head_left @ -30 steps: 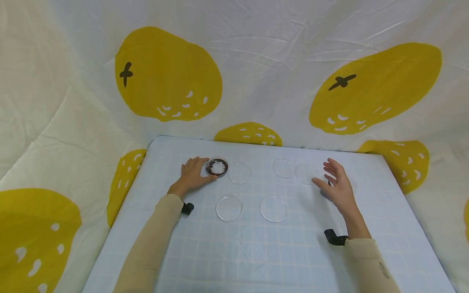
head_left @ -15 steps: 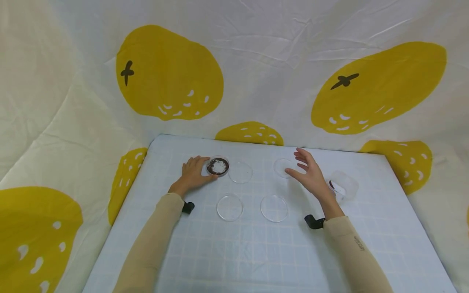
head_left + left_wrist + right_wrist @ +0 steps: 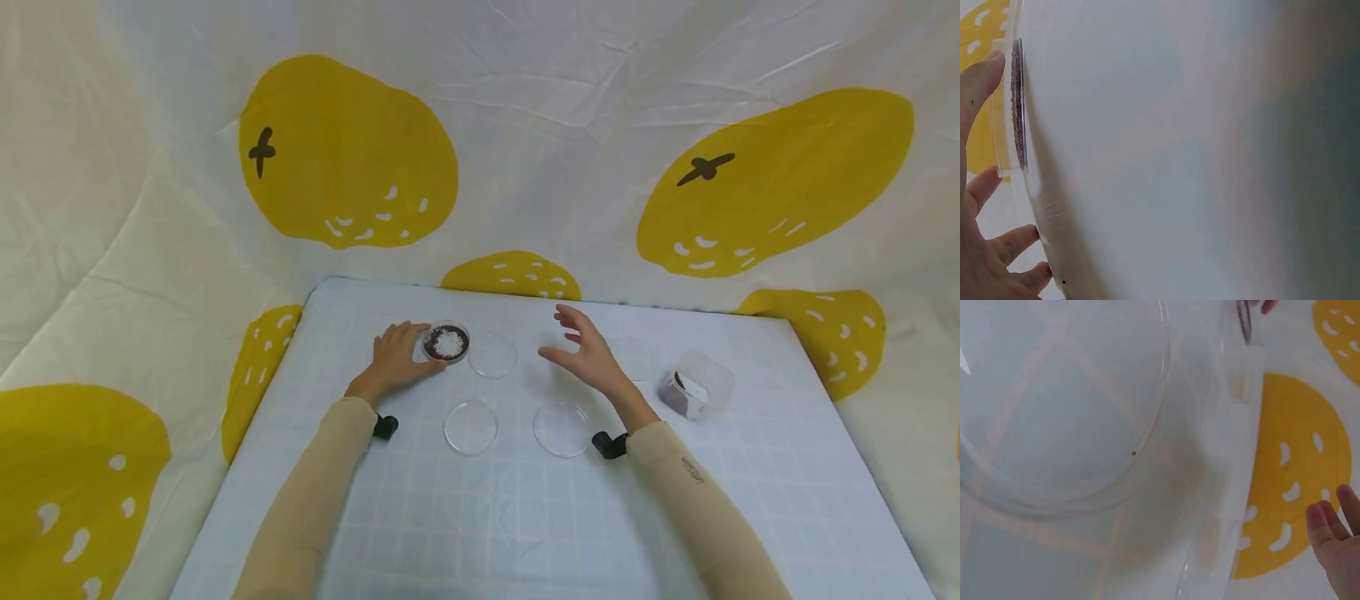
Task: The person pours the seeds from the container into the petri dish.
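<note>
My left hand (image 3: 393,357) grips a small round clear dish (image 3: 447,342) at the back left of the table, thumb and index finger on opposite sides of its wall. Dark granular material fills the dish, with white bits heaped in its middle. Seen edge-on in the left wrist view, the dish shows a dark layer (image 3: 1019,106). My right hand (image 3: 587,354) hovers with spread, lightly bent fingers and holds nothing. Below it lies an empty clear dish (image 3: 561,429), and another clear dish (image 3: 492,355) lies just right of the filled one. The right hand hides part of the back row.
Another clear dish (image 3: 470,427) lies at front centre. To the right stands a clear plastic tub (image 3: 714,377) beside or around a grey container (image 3: 678,396) with white inside. A faint clear dish edge (image 3: 633,354) shows behind the right forearm. Patterned cloth (image 3: 540,167) hangs behind the table.
My right hand has moved left, away from the tub and across the back clear dishes, uncovering the tub and grey container. The left hand and the filled dish have stayed in place.
</note>
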A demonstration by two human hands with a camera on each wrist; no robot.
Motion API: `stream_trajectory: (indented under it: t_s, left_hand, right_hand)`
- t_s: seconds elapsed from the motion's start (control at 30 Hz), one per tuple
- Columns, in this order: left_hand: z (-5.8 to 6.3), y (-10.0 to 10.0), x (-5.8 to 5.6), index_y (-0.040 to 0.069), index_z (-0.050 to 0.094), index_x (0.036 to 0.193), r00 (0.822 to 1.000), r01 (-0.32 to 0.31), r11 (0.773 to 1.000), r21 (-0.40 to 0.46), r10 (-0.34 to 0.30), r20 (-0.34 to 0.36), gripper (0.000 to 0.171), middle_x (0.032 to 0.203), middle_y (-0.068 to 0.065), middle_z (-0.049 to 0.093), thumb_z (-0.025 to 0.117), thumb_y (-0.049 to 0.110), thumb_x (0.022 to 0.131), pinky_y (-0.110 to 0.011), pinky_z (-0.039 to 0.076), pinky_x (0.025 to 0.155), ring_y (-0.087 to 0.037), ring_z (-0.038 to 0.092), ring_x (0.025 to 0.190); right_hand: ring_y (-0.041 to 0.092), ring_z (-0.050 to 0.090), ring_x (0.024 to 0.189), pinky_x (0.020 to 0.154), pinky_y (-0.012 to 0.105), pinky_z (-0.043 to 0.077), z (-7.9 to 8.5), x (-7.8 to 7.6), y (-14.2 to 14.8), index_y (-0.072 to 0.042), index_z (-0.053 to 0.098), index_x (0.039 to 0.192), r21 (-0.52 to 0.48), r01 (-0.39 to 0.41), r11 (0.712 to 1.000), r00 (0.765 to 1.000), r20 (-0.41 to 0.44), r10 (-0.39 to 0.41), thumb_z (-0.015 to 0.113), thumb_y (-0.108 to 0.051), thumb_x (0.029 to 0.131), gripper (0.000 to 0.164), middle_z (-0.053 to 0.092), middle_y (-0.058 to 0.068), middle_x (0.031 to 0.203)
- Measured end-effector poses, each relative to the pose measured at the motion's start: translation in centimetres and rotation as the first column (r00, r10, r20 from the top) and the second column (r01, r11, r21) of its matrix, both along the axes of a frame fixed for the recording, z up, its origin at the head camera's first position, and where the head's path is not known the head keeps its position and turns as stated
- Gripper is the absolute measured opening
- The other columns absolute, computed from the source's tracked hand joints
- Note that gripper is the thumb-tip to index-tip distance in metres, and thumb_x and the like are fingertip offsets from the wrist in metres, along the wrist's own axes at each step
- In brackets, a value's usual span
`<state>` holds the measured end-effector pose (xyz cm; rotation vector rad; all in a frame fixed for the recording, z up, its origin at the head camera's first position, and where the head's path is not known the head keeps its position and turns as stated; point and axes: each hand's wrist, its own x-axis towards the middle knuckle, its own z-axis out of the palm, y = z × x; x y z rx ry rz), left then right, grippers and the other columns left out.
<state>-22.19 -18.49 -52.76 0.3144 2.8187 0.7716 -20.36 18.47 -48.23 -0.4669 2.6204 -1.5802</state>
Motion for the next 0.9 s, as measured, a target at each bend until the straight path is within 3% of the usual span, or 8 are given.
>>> stream_trajectory:
  t_s: [0.37, 0.47, 0.67, 0.9]
  left_hand:
    - [-0.1, 0.1, 0.0, 0.017, 0.035, 0.155, 1.0, -0.002, 1.0, -0.001, 0.002, -0.005, 0.09, 0.161, -0.02, 0.022, 0.069, 0.062, 0.085, -0.069, 0.002, 0.113, -0.046, 0.01, 0.147]
    - [-0.1, 0.0, 0.0, 0.017, 0.034, 0.155, 1.0, -0.003, 1.0, -0.005, 0.003, -0.003, 0.09, 0.161, -0.02, 0.022, 0.069, 0.062, 0.085, -0.069, 0.002, 0.113, -0.045, 0.01, 0.148]
    - [-0.3, 0.0, -0.1, 0.018, 0.033, 0.155, 1.0, -0.001, 1.0, -0.013, 0.001, -0.004, 0.091, 0.161, -0.02, 0.021, 0.069, 0.063, 0.085, -0.069, 0.002, 0.113, -0.045, 0.01, 0.148]
    - [-0.3, -0.1, -0.2, 0.018, 0.034, 0.155, 1.0, -0.001, 1.0, -0.011, 0.001, -0.005, 0.091, 0.161, -0.021, 0.022, 0.069, 0.064, 0.085, -0.069, 0.003, 0.113, -0.045, 0.011, 0.147]
  right_hand:
    - [0.04, 0.033, 0.14, 0.113, 0.055, 0.031, -0.7, -1.5, -2.8, -0.007, 0.029, 0.156, 0.084, -0.117, 0.99, 0.989, 0.098, 0.109, 0.081, -0.032, 0.086, 0.09, 0.034, 0.022, 0.154]
    - [0.04, 0.033, 0.14, 0.113, 0.057, 0.03, -0.9, -1.8, -3.4, -0.005, 0.03, 0.155, 0.149, -0.142, 0.979, 0.985, 0.12, 0.125, 0.081, -0.033, 0.085, 0.091, 0.034, 0.022, 0.154]
    - [0.038, 0.03, 0.141, 0.115, 0.055, 0.027, -1.4, -2.4, -4.6, -0.002, 0.031, 0.154, 0.372, -0.186, 0.909, 0.981, 0.124, 0.15, 0.083, -0.035, 0.082, 0.095, 0.035, 0.02, 0.154]
    - [0.042, 0.031, 0.138, 0.114, 0.055, 0.028, -1.6, -2.7, -5.6, 0.0, 0.032, 0.153, 0.467, -0.211, 0.859, 0.976, 0.148, 0.16, 0.086, -0.035, 0.078, 0.099, 0.037, 0.024, 0.151]
